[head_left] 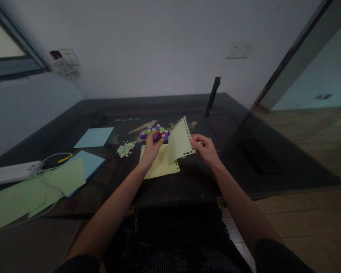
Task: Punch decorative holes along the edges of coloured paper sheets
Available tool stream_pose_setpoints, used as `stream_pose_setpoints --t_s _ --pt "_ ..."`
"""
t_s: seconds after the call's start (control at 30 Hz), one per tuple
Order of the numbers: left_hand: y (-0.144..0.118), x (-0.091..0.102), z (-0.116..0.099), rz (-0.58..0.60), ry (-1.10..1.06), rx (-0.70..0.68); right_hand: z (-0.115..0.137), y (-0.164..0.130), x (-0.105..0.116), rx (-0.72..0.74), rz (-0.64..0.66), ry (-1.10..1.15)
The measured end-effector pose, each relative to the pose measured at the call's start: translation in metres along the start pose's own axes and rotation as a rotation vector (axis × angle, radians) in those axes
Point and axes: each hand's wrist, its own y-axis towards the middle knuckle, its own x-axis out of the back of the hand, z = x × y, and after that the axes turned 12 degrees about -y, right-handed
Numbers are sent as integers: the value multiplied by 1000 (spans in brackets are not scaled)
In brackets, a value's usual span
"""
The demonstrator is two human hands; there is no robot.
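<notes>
One cream sheet (pixel 182 140), its edges punched with rows of small shapes, stood raised and bent near the middle of a dark desk (pixel 110 178), above a yellowish sheet (pixel 157 170) lying flat. The right hand (pixel 207 149) pinched the raised sheet by its right edge (a red piece with a white top (pixel 200 143) showed among the fingers). The left hand (pixel 151 149) reached into a cluster of purple, green and red craft punches (pixel 162 130), fingers slightly apart; whether it gripped one could not be told. Punched-out paper bits (pixel 125 149) lay heaped just left of it.
</notes>
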Motion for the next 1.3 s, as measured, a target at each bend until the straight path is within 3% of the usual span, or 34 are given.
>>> stream_pose_setpoints --t_s 0.17,0.3,0.43,0.73,0.87,1.07,1.3 --pt "-9 -9 -9 160 -338 383 -6 1 2 16 -115 10" --pt "-13 -10 -15 311 -430 497 -9 1 3 16 -148 -45" --pt "-12 -7 -13 313 -411 429 -7 1 2 18 -143 41" --pt "-4 -1 -16 85 -312 133 -13 5 4 -107 -226 -45" --pt "0 4 -18 33 -302 93 -14 7 9 -133 -189 -94" --pt "-3 1 -23 60 -121 18 -13 7 27 -172 -150 -157" --pt "-11 -21 -48 137 15 -119 -8 -6 66 -157 -155 -260"
